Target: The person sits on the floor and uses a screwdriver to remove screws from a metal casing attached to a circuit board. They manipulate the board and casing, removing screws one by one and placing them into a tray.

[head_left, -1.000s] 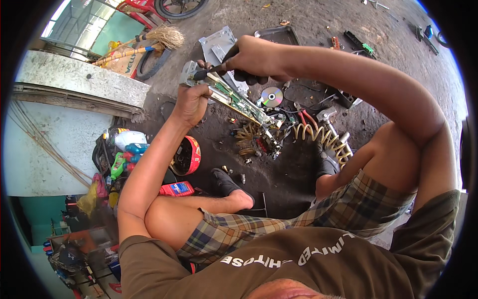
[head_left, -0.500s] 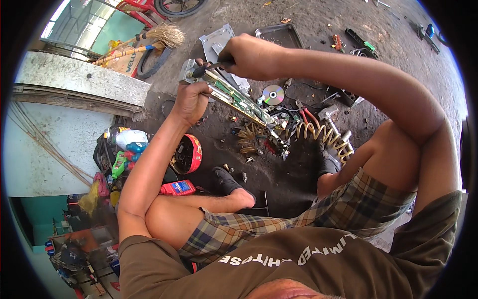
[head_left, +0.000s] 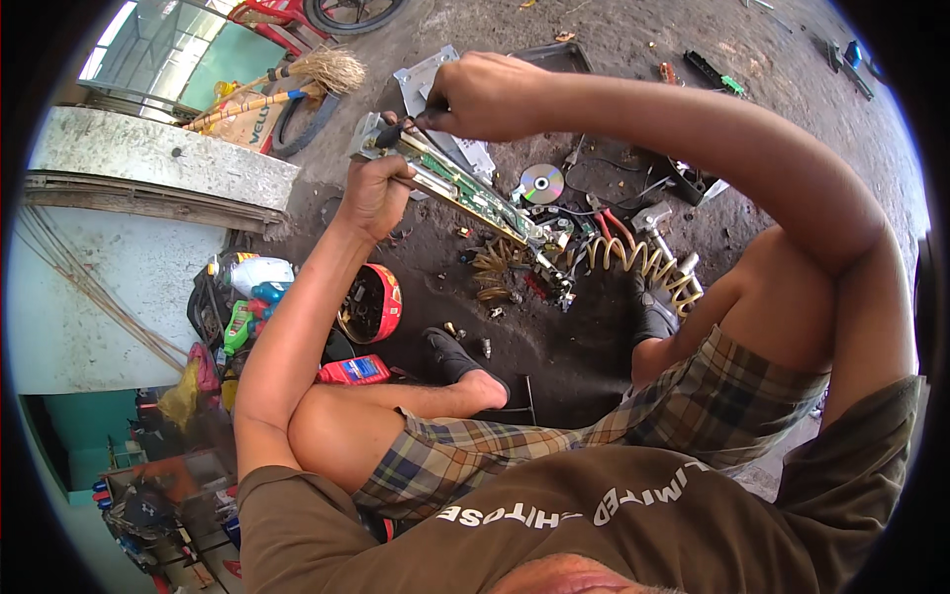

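Observation:
My left hand (head_left: 377, 198) is wrapped round the upper end of a long, narrow metal frame (head_left: 435, 184) with green circuit board (head_left: 475, 194) along it. The frame slants down to the right over the ground, its lower end among loose wires and parts. My right hand (head_left: 487, 96) is closed above the same end, fingers pinched near a black rounded piece (head_left: 388, 138); what they grip is mostly hidden. Just beyond it lies a grey metal plate (head_left: 421, 81). A shiny disc (head_left: 541, 184) rests on the ground right of the frame.
Pliers with red handles (head_left: 620, 230), a coiled tan air hose (head_left: 643, 259) and a metal air tool (head_left: 650, 220) lie toward my right foot. A red round container (head_left: 389, 305) and a red bottle (head_left: 356, 370) stand near my left leg. Straw brooms (head_left: 332, 69) lean far left.
My right hand has shifted slightly left and away from me, over the frame's upper end. The frame and my left hand have moved a little left.

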{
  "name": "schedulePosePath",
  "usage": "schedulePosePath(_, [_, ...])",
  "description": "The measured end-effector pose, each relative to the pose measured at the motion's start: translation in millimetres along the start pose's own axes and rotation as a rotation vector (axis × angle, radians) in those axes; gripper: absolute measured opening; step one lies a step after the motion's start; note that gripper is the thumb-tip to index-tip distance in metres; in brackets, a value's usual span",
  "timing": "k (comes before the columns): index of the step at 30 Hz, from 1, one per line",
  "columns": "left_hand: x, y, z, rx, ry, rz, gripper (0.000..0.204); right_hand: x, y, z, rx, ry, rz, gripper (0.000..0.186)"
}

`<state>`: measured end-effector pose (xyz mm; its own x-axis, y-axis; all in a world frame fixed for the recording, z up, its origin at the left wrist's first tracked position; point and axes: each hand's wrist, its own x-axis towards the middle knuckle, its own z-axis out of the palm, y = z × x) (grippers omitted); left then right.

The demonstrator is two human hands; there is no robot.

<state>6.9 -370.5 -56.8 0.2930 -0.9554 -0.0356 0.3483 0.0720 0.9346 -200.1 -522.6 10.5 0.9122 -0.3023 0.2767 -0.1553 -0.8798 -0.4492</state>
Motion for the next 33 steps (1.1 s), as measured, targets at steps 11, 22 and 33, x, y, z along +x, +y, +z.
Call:
schedulePosePath(11, [0, 2, -3, -0.047, 0.035, -0.009, 0.064, 11, 8, 5, -0.536, 0.020, -0.354, 0.016])
schedulePosePath(22, [-1, 4, -3, -0.019, 0.040, -0.033, 0.065, 19, 13, 11, -0.652, 0.113, -0.587, 0.011])
schedulePosePath(33, [11, -1, -14, -0.049, 0.079, -0.049, 0.065, 9, -8, 1, -0.557, 0.061, -0.330, 0.016])
